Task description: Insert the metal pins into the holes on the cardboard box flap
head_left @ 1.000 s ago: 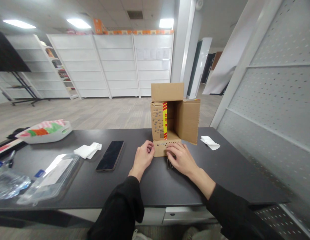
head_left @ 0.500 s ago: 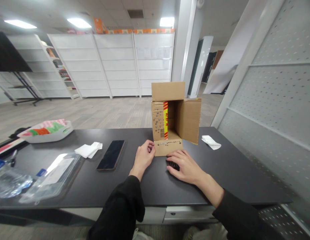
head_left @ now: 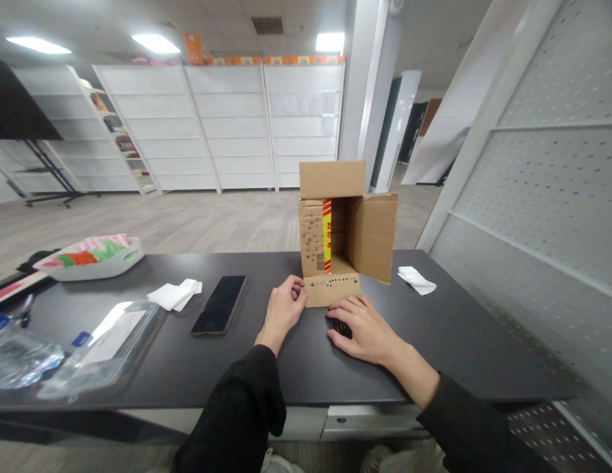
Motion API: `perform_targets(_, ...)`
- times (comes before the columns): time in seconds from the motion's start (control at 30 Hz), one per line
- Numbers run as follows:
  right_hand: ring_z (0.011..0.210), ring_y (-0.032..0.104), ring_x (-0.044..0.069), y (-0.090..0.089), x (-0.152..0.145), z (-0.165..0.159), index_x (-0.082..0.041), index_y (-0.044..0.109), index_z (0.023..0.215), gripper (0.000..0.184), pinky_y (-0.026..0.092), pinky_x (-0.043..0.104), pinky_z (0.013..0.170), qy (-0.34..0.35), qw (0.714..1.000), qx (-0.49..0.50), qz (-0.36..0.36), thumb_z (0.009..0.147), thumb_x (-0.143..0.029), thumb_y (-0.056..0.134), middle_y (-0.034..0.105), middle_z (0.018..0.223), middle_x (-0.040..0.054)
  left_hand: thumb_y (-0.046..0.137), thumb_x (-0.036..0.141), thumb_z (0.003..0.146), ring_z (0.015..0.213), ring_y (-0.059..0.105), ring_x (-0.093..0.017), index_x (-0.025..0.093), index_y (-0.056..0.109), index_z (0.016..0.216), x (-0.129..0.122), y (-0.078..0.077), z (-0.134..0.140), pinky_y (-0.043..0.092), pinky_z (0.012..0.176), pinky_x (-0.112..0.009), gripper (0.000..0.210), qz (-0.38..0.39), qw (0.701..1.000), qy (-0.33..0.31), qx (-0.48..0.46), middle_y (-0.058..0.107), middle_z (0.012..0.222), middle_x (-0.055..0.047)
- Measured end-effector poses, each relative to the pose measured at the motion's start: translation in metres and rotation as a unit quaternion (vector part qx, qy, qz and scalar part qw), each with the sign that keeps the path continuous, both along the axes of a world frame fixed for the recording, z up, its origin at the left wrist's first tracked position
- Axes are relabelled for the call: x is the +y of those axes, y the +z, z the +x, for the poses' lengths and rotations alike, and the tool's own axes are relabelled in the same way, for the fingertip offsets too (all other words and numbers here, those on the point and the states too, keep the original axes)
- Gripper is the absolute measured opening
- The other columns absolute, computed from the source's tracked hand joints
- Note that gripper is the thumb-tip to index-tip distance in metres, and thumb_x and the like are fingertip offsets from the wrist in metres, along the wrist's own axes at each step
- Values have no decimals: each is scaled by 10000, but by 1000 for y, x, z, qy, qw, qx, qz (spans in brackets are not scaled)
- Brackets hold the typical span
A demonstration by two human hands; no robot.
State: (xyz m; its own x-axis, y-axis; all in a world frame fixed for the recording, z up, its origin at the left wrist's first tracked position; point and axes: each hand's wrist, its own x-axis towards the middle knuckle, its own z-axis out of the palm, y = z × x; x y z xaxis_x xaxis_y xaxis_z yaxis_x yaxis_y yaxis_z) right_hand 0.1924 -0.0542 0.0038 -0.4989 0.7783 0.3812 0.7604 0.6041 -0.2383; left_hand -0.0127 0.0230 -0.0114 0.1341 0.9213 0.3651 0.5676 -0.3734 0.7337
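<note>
An open cardboard box [head_left: 313, 243] stands on the dark table, its mouth facing me and one flap [head_left: 338, 299] folded down at the front. Small grey and dark round dots cover its left panel and that lower flap. At the flap's left edge is my left hand [head_left: 282, 307], fingers curled and pinched; anything between the fingertips is hidden. My right hand [head_left: 367, 330] rests on the table in front of the flap's right corner. Its fingers and thumb close around a small black ridged object [head_left: 341, 328], mostly covered by the hand.
A phone [head_left: 219, 305] lies left of my hands, with white tissues [head_left: 175, 295] beside it. Farther left are a clear plastic case [head_left: 106, 348], a water bottle [head_left: 22, 358] and a white basket [head_left: 93, 268]. Another tissue [head_left: 417, 280] lies right of the box.
My right hand has shifted very slightly left with the black ridged object. My left hand and the box look unmoved.
</note>
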Motion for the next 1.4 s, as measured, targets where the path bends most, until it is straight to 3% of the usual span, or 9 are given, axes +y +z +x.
perform_targets(0.33, 1008, 572, 240, 1, -1, -2, -200, 677, 1063, 264, 391, 403, 943, -2, 1000, -12, 5, 811, -267, 636, 682, 1055, 78, 537, 214, 819, 643, 593, -112, 211, 600, 912, 0, 0, 0, 464, 678, -228, 112, 3, 1000, 1, -4, 679, 772, 4)
perform_targets(0.97, 973, 577, 223, 1, 2, -3, -196, 678, 1026, 171, 399, 376, 901, -6, 1000, 5, 6, 906, -241, 564, 699, 989, 74, 533, 214, 823, 645, 595, -110, 213, 599, 914, 0, 0, 0, 471, 686, -234, 113, 4, 1000, -1, -3, 678, 780, 7)
perform_targets(1.4, 894, 581, 223, -5, 10, -2, -177, 634, 988, 267, 398, 357, 820, -15, 998, -7, 53, 1017, -215, 372, 684, 921, 93, 535, 221, 821, 658, 597, -111, 210, 596, 919, 1, -2, 0, 466, 685, -240, 116, -4, 1000, -1, -9, 686, 803, 1)
